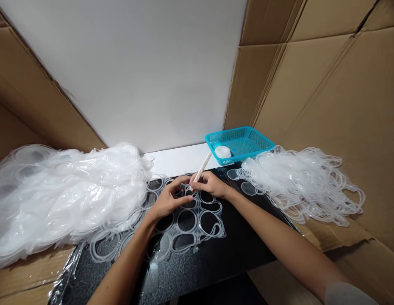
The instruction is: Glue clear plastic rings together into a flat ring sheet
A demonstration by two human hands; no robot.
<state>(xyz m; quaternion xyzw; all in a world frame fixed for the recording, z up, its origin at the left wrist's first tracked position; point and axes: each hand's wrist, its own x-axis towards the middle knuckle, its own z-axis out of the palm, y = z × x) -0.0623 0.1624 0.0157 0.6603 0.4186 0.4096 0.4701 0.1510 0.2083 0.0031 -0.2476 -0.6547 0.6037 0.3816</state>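
Observation:
A clear plastic sheet of joined rings [187,221] lies on the black tabletop [238,245]. My left hand [167,199] grips this sheet near its far side, thumb and curled fingers around one ring. In my right hand [209,185] is a slim white pen-shaped tool [201,169], pinched between thumb and fingers. It slants with its upper end away from me, and its lower end meets the ring between my hands. The tool's working tip is too small to make out.
A large heap of clear ring sheets [98,190] stands at left. Another tangled pile of clear rings [298,182] lies at right. Behind is a blue basket [248,146] holding a stack of white discs [223,151]. Cardboard walls [337,97] and a white panel [146,76] surround the table.

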